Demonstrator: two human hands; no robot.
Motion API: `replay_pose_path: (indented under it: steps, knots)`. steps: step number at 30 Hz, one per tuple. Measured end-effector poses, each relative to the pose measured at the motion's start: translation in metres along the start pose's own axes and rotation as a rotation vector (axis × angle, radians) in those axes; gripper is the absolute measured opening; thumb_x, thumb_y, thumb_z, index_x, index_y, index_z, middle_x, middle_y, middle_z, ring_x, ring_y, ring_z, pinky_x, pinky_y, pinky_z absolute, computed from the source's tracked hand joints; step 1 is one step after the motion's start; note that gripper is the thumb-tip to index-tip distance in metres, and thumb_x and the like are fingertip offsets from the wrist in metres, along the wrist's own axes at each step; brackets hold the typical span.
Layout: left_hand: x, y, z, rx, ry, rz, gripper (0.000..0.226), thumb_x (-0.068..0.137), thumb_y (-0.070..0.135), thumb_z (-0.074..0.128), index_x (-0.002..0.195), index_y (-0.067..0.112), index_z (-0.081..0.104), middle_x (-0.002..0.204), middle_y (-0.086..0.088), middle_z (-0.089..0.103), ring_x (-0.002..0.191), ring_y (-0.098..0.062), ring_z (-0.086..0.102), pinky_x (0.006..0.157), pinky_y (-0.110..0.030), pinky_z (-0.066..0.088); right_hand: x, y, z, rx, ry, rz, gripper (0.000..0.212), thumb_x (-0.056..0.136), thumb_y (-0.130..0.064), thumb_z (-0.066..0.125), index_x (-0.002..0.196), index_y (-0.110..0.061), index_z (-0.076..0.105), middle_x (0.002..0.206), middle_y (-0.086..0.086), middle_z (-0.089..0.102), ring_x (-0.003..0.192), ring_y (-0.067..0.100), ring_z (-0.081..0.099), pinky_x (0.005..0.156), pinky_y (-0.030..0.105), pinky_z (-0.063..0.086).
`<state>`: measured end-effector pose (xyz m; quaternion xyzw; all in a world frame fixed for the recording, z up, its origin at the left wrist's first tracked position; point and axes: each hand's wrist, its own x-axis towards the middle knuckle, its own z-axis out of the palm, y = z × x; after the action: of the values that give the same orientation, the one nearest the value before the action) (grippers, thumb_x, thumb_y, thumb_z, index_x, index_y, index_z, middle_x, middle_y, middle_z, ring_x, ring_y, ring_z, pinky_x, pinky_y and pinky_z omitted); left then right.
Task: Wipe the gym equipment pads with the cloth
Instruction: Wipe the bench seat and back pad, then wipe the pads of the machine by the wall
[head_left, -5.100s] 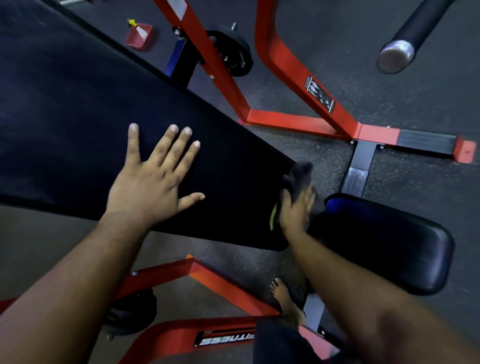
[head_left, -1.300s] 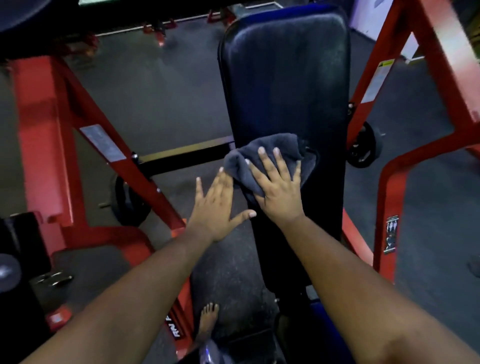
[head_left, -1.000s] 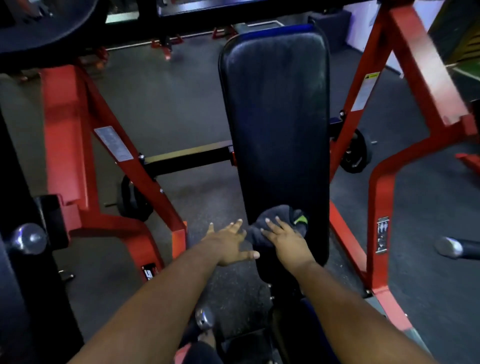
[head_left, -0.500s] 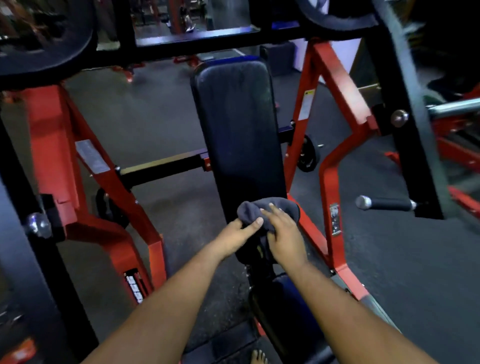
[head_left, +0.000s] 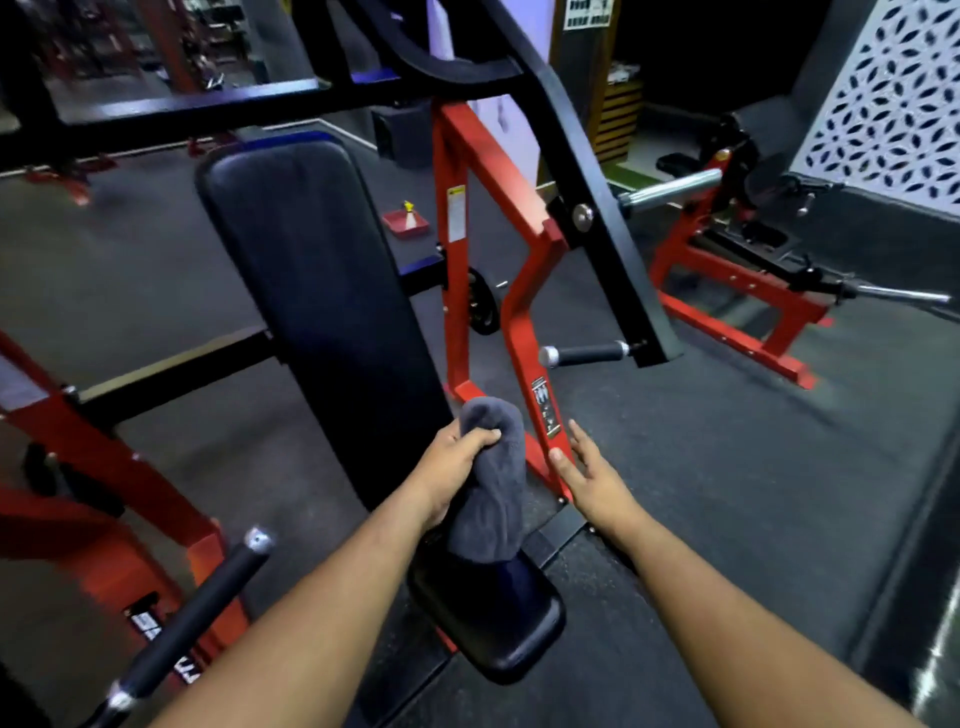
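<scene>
A grey cloth (head_left: 491, 478) is gripped by the left hand (head_left: 451, 467), whose fingers are curled round its upper part, while the rest of the fabric hangs down bunched toward the small black seat pad (head_left: 488, 618) at 6 o'clock. The cloth is held just in front of the lower end of the long black back pad (head_left: 317, 291), which runs up toward 11 o'clock; whether cloth and pad touch cannot be told. The right hand (head_left: 587, 475) is seen just beside the cloth at 3 o'clock of it, with the fingers straight and spread, nothing being held. Behind its fingertips a red frame post (head_left: 524, 332) bearing a small label is seen. A black-gripped handle (head_left: 582, 354) sticks out from a black lever arm at 1 o'clock of the hands, and another dark handle bar (head_left: 192, 618) lies at 8 o'clock. A small red tray (head_left: 405, 222) is seen on the grey floor (head_left: 727, 441) at 12 o'clock.
</scene>
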<state>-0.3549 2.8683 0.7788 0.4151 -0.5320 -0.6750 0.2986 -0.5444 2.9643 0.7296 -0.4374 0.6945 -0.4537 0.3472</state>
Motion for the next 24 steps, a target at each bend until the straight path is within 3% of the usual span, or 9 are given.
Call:
replay_pose_path:
  steps: [2,4,8,10,13,16,18,21,24]
  knots:
    - [0.004,0.004,0.032,-0.047,-0.057,-0.005,0.019,0.092,0.007,0.061,0.105,0.014,0.072,0.097,-0.006,0.074,0.096,-0.020,0.067,0.090,-0.035,0.050,-0.009,0.002,-0.028,0.178,-0.002,0.160,0.060,0.103,-0.046,0.051,0.157,-0.029,0.032,0.154,-0.006,0.046,0.130,0.002,0.047,0.101,0.020,0.041]
    - [0.011,0.009,0.073,-0.070,-0.121,-0.001,0.020,0.088,0.009,0.063,0.106,0.012,0.072,0.101,-0.009,0.074,0.098,-0.021,0.067,0.091,-0.034,0.051,-0.014,0.014,-0.065,0.351,-0.010,0.261,0.055,0.103,-0.049,0.049,0.154,-0.032,0.037,0.149,-0.008,0.053,0.115,-0.002,0.058,0.081,0.021,0.046]
    - [0.032,0.014,0.154,0.021,-0.178,0.037,0.039,0.076,0.020,0.062,0.114,0.010,0.070,0.109,-0.008,0.075,0.107,-0.020,0.068,0.100,-0.037,0.050,-0.011,0.041,-0.139,0.559,-0.026,0.285,0.034,0.100,-0.032,0.064,0.131,-0.017,0.062,0.121,0.004,0.074,0.094,0.013,0.072,0.069,0.029,0.056]
    - [0.046,0.011,0.187,0.111,-0.137,0.101,0.038,0.076,0.021,0.061,0.112,0.015,0.070,0.109,-0.004,0.075,0.111,-0.021,0.067,0.100,-0.035,0.050,-0.006,0.056,-0.173,0.552,0.013,0.257,0.030,0.094,-0.022,0.071,0.120,-0.007,0.067,0.113,0.013,0.076,0.091,0.021,0.071,0.069,0.030,0.056]
    - [0.072,0.000,0.221,0.324,-0.003,0.232,0.029,0.075,0.035,0.062,0.103,0.031,0.070,0.108,0.007,0.072,0.113,-0.017,0.065,0.102,-0.038,0.051,0.001,0.075,-0.222,0.551,0.137,0.207,0.015,0.093,-0.012,0.073,0.105,-0.005,0.069,0.098,0.013,0.076,0.090,0.024,0.067,0.074,0.031,0.054]
    - [0.096,-0.017,0.247,0.461,0.039,0.217,0.035,0.071,0.055,0.060,0.101,0.039,0.068,0.105,0.011,0.075,0.106,-0.014,0.068,0.096,-0.042,0.054,0.007,0.087,-0.266,0.501,0.246,0.160,0.023,0.086,-0.013,0.079,0.103,-0.005,0.066,0.097,0.011,0.075,0.090,0.021,0.067,0.081,0.036,0.053]
    - [0.115,-0.026,0.265,0.555,0.051,0.209,0.030,0.070,0.061,0.063,0.091,0.039,0.064,0.091,0.013,0.074,0.091,-0.013,0.069,0.086,-0.040,0.056,0.013,0.093,-0.291,0.474,0.304,0.122,0.031,0.079,-0.015,0.082,0.102,-0.005,0.064,0.094,0.008,0.073,0.089,0.018,0.065,0.080,0.034,0.052]
    - [0.145,-0.038,0.290,0.665,0.054,0.213,0.029,0.079,0.051,0.076,0.081,0.029,0.058,0.075,0.009,0.068,0.073,-0.015,0.063,0.071,-0.039,0.052,0.029,0.101,-0.323,0.457,0.378,0.091,0.031,0.072,-0.019,0.081,0.096,-0.012,0.063,0.090,0.006,0.070,0.086,0.017,0.063,0.080,0.037,0.051]
    - [0.174,-0.054,0.320,0.707,0.084,0.263,0.029,0.083,0.044,0.078,0.086,0.025,0.056,0.086,0.004,0.065,0.083,-0.021,0.062,0.071,-0.037,0.047,0.051,0.106,-0.352,0.497,0.416,0.059,0.029,0.071,-0.012,0.079,0.093,-0.016,0.061,0.088,0.007,0.066,0.087,0.020,0.061,0.082,0.040,0.049]
